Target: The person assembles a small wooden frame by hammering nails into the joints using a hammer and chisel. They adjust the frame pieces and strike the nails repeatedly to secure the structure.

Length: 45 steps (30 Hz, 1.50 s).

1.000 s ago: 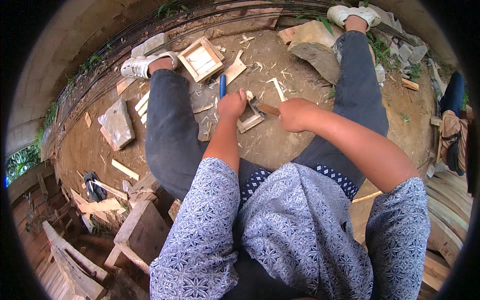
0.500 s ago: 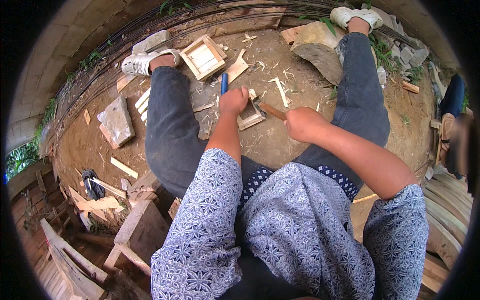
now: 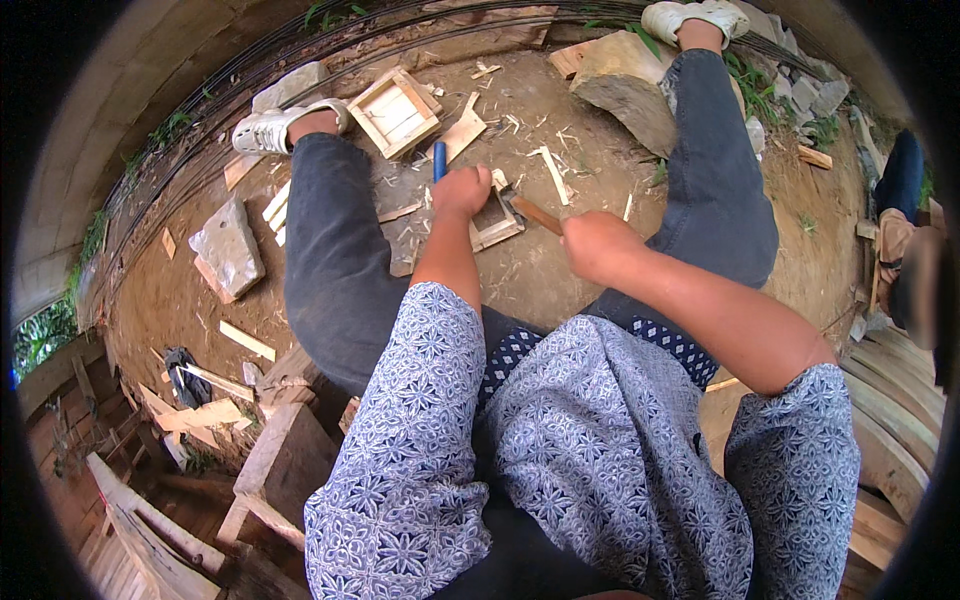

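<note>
My left hand (image 3: 462, 190) is closed round a tool with a blue handle (image 3: 440, 160). The handle sticks out beyond the fist, and the rest of the tool is hidden. Under and beside that hand, a small wooden frame (image 3: 497, 236) lies on the ground between my legs, partly covered by the fist. My right hand (image 3: 600, 246) grips a wooden handle (image 3: 537, 214) that points toward the small frame. What is fixed at its far end does not show clearly.
A larger wooden box frame (image 3: 397, 112) lies farther off, beside a flat wood scrap (image 3: 462, 130). Stones (image 3: 228, 247) lie at left, and a big rock (image 3: 625, 90) sits near my right leg. Wood shavings litter the dirt. A wooden block structure (image 3: 285, 455) stands lower left.
The whole view has shifted slightly. The wooden handle in my right hand has tilted a little at the small frame; my left hand keeps its grip in nearly the same place.
</note>
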{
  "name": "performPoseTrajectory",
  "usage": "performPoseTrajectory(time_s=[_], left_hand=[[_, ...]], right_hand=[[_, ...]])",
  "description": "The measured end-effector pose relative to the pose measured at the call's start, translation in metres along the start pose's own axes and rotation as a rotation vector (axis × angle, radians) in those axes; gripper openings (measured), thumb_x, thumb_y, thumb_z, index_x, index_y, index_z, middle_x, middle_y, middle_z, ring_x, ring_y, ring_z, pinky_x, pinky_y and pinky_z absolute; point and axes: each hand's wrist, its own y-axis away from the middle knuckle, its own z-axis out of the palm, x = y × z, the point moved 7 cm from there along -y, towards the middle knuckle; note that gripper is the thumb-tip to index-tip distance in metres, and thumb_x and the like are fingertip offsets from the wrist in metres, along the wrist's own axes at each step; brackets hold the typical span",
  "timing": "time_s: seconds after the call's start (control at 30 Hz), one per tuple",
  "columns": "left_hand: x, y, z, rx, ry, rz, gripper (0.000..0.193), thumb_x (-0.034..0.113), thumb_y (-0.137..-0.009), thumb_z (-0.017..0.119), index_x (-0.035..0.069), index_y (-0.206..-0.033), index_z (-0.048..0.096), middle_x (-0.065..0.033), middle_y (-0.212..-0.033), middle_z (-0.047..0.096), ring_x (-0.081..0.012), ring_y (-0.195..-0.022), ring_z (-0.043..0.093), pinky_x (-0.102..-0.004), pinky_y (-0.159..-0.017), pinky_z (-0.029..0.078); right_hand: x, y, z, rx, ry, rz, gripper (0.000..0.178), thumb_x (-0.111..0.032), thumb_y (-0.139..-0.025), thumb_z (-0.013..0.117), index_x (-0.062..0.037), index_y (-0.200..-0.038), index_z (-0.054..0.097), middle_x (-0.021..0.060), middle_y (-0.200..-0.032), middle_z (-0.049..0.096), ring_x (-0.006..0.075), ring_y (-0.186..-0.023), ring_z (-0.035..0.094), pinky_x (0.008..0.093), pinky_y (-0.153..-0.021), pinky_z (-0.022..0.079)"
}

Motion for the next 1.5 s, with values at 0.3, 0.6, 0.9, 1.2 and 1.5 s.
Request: performPoseTrajectory(time_s=[0.3, 0.6, 0.9, 1.2, 1.5], left_hand=[[0.013, -0.001, -0.003, 0.213, -0.135, 0.112, 0.048, 0.039, -0.097, 0.04, 0.007, -0.089, 0.074, -0.0175, -0.094, 0.072, -0.0331, -0.088, 0.069, -0.0464, -0.079, 0.052], [0.021, 0.004, -0.006, 0.569, -0.245, 0.299, 0.035, 0.032, -0.093, 0.05, 0.01, -0.078, 0.073, -0.0104, -0.079, 0.07, -0.0287, -0.073, 0.068, -0.0457, -0.066, 0.051], [-0.025, 0.0, 0.008, 0.525, -0.067, 0.117, 0.037, 0.03, -0.097, 0.046, 0.008, -0.079, 0.07, -0.0154, -0.083, 0.07, -0.0355, -0.077, 0.067, -0.0482, -0.071, 0.054], [-0.023, 0.014, -0.022, 0.765, 0.106, 0.129, 0.027, 0.03, -0.093, 0.058, 0.006, -0.092, 0.069, -0.0168, -0.085, 0.064, -0.034, -0.082, 0.063, -0.0466, -0.072, 0.052], [0.031, -0.006, -0.007, -0.147, 1.021, -0.096, 0.038, 0.041, -0.096, 0.063, 0.007, -0.11, 0.069, -0.0009, -0.105, 0.066, -0.013, -0.079, 0.058, -0.0305, -0.073, 0.048]], right_hand=[[-0.002, -0.001, -0.003, -0.017, -0.02, -0.023, 0.024, -0.006, -0.08, 0.057, 0.0036, -0.099, 0.069, 0.0247, -0.099, 0.07, 0.0392, -0.092, 0.069, 0.0475, -0.083, 0.054], [0.012, -0.007, 0.026, 0.033, -0.276, 0.009, 0.026, -0.019, -0.092, 0.056, 0.0032, -0.103, 0.063, 0.0269, -0.092, 0.067, 0.0442, -0.088, 0.065, 0.0512, -0.081, 0.05], [0.034, 0.011, 0.089, 0.129, -0.576, 0.105, 0.044, -0.017, -0.092, 0.056, -0.0015, -0.134, 0.052, 0.0274, -0.084, 0.065, 0.0449, -0.081, 0.065, 0.0499, -0.073, 0.051], [0.065, 0.009, 0.048, 0.286, -0.595, -0.002, 0.052, -0.018, -0.094, 0.059, -0.0041, -0.143, 0.046, 0.0288, -0.077, 0.061, 0.041, -0.07, 0.064, 0.0417, -0.066, 0.049], [0.064, 0.005, 0.055, 0.404, -0.698, -0.104, 0.05, -0.019, -0.093, 0.058, -0.0054, -0.141, 0.049, 0.0284, -0.087, 0.065, 0.0452, -0.083, 0.064, 0.0482, -0.073, 0.05]])
